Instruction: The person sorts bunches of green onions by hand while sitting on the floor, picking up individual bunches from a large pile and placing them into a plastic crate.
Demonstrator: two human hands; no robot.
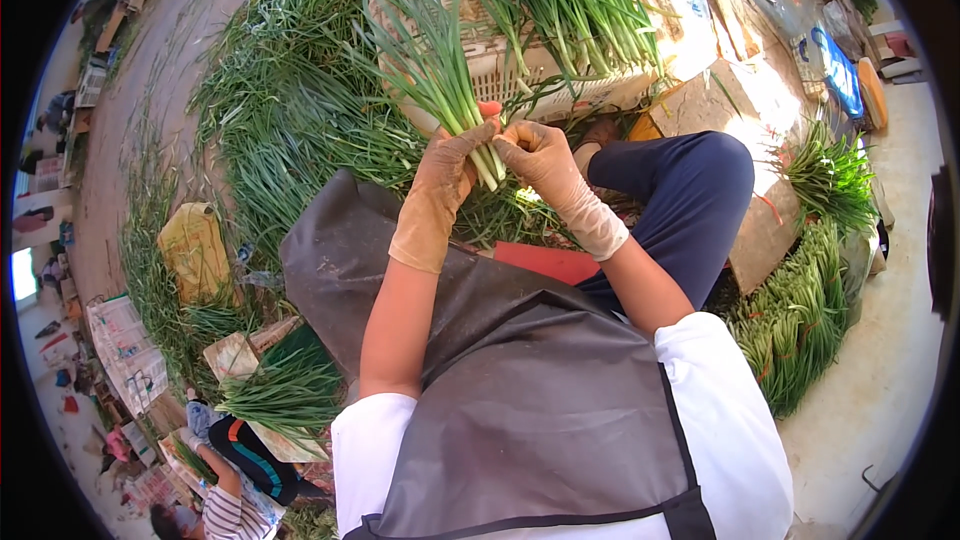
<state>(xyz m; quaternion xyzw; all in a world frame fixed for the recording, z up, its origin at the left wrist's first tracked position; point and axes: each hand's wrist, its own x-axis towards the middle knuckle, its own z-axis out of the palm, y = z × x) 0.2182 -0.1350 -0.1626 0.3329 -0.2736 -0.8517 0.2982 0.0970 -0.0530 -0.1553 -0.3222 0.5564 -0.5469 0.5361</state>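
Note:
A small bunch of garlic chives (pixel 458 100), with long green leaves and pale lower stalks, is gripped in my gloved left hand (pixel 440 172). Its leaves fan up and away, while the stalk ends point down between my hands. My gloved right hand (pixel 545 162) is closed in a pinch against those lower stalks; exactly what lies between its fingertips is partly hidden. Just beyond them, a pale plastic crate (pixel 605 95) bears a loose layer of more garlic chives (pixel 590 15). Both gloves are thin and stained brown.
To the left spreads a large heap of green leaves (pixel 290 110), with a yellow sack (pixel 195 250) beside it. Tied bundles (pixel 795 330) are stacked at right, near cardboard (pixel 735 100). A red flat piece (pixel 545 262) lies under my forearms. Another person (pixel 235 510) works at lower left.

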